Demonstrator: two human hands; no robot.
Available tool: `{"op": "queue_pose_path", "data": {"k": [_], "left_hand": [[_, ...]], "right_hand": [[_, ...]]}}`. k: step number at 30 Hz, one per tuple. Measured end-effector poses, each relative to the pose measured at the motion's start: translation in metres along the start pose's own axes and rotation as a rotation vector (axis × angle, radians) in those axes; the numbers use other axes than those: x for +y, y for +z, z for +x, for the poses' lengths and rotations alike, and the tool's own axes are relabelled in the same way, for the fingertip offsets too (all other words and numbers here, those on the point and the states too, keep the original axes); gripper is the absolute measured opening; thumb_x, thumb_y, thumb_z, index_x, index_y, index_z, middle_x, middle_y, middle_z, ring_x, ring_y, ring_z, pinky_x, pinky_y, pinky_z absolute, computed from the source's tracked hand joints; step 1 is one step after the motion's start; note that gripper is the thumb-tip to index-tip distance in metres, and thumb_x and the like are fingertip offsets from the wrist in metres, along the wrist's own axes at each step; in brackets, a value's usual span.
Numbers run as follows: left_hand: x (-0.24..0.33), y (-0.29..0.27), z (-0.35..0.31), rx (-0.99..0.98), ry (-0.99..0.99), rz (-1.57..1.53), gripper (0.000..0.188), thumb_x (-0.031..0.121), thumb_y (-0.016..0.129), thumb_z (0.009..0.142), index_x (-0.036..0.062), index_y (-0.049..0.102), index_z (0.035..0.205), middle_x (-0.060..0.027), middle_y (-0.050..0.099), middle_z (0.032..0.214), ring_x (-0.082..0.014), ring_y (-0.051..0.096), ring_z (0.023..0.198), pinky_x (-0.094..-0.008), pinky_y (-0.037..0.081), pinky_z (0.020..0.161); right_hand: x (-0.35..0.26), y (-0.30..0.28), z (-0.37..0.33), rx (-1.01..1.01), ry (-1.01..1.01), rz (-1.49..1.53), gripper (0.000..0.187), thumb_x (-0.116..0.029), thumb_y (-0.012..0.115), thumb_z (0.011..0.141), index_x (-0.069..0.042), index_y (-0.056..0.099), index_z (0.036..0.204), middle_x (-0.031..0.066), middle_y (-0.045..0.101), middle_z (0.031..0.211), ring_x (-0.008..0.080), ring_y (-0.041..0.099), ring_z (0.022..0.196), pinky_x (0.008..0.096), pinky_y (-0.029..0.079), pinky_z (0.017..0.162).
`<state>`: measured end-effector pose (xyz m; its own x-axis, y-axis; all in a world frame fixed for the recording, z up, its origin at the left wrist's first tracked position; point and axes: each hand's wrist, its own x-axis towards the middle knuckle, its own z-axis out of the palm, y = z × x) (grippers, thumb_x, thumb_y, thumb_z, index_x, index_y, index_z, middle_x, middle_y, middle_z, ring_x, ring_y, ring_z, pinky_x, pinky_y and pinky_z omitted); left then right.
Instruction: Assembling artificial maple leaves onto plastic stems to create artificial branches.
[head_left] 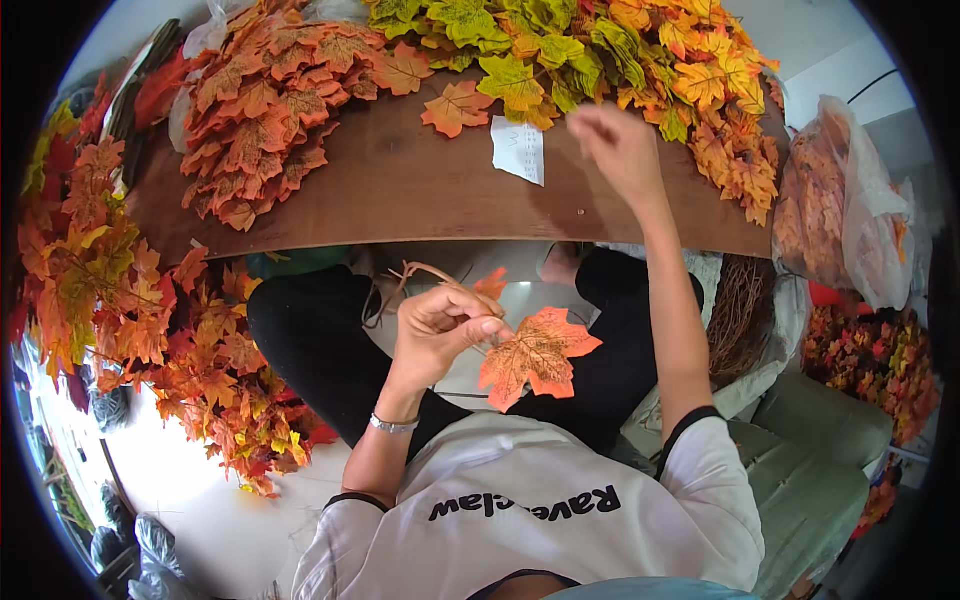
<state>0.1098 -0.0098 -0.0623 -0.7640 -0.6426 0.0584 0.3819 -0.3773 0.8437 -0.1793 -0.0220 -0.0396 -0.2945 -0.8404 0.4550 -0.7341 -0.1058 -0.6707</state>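
Note:
My left hand (447, 325) is closed, with thumb and fingers pinching the thin brown stem of an artificial maple garland. From that grip an orange maple leaf (540, 357) with dark speckles spreads out to the right. A bare brown stem (428, 269) loops out past the far side of the fingers, and a smaller orange leaf (490, 283) shows just beyond them. My right hand (617, 150) is raised over the brown table (390, 190), beside a paper slip (518, 151). Its fingers look bent but are smeared by motion, and anything in them is too blurred to make out.
On the table lie a heap of orange leaves (275, 110), green-yellow leaves (515, 80) and yellow-orange leaves (720, 90). Finished-looking leaf garlands (210, 340) hang at the left. A plastic bag of leaves (840, 200) hangs at the right, near a bundle of brown stems (742, 315).

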Motion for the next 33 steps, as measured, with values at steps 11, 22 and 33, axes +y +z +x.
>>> {"op": "queue_pose_path", "data": {"k": [11, 22, 33], "left_hand": [[0.001, -0.01, -0.004, 0.098, -0.043, 0.011, 0.007, 0.0, 0.061, 0.078, 0.0004, 0.054, 0.076, -0.0103, 0.062, 0.075, -0.0127, 0.061, 0.07, -0.0195, 0.045, 0.053], [-0.001, 0.002, 0.002, 0.159, -0.063, 0.147, 0.011, -0.001, 0.06, 0.078, -0.0009, 0.054, 0.087, -0.0062, 0.062, 0.08, -0.0075, 0.059, 0.07, -0.0171, 0.044, 0.057], [-0.004, 0.019, 0.005, 0.124, 0.034, 0.037, 0.011, -0.002, 0.058, 0.079, -0.002, 0.048, 0.083, -0.0067, 0.055, 0.081, -0.011, 0.059, 0.069, -0.0217, 0.05, 0.058]], "right_hand": [[0.031, 0.02, 0.08, -0.056, -0.433, -0.635, 0.012, -0.012, 0.059, 0.075, -0.007, 0.061, 0.085, 0.0065, 0.053, 0.08, 0.024, 0.055, 0.075, 0.032, 0.045, 0.064], [-0.053, -0.002, -0.076, 0.16, 0.637, 1.315, 0.018, 0.002, 0.057, 0.077, 0.001, 0.057, 0.096, 0.0088, 0.061, 0.089, 0.0155, 0.06, 0.082, 0.028, 0.05, 0.066], [-0.106, 0.062, -0.134, -0.108, 1.043, 1.938, 0.017, -0.018, 0.055, 0.085, -0.002, 0.057, 0.091, 0.0035, 0.056, 0.076, 0.0132, 0.053, 0.068, 0.0276, 0.043, 0.064]]}}
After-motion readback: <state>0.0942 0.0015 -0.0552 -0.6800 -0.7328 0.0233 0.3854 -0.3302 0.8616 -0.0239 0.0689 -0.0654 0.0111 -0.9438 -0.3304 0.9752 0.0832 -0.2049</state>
